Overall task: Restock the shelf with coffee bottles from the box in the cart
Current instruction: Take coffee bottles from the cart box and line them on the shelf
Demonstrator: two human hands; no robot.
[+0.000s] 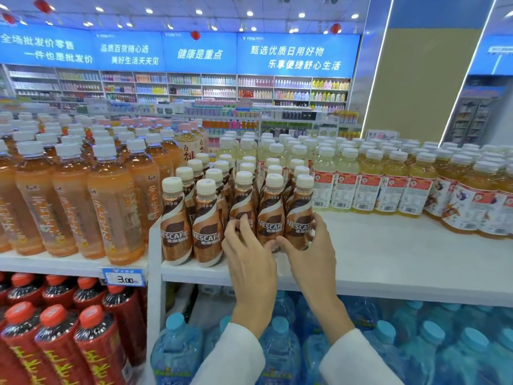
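Five coffee bottles (206,226) are standing across the front of a block several rows deep on the white shelf (388,259). Each is wearing a cream cap and a brown-and-white swirled label reading "NESCAFE" above smaller Chinese characters. The left hand (249,262) is curling its fingers over the label of the third front bottle, gripping it. The right hand (308,254) is wrapping its fingers round the outer side of the fifth bottle at the right end of the row, with its thumb lying low between the fourth and fifth. Both wrists are coming out of white sleeves (358,357). To the left, past a white divider (154,245), tall orange tea bottles (111,207) with white caps are leaning in rows, their labels carrying vertical Chinese writing. A blue price tag (124,277) on that shelf edge is showing "3.00". To the right of the coffee, pale yellow drink bottles (344,187) are showing barcodes on red-and-white labels. Below, red bottles (91,337) with yellow characters are filling the left bay and blue-capped water bottles (280,345) the right. Far behind, blue banners (302,55) are running along the wall, one reading "健康是重点".
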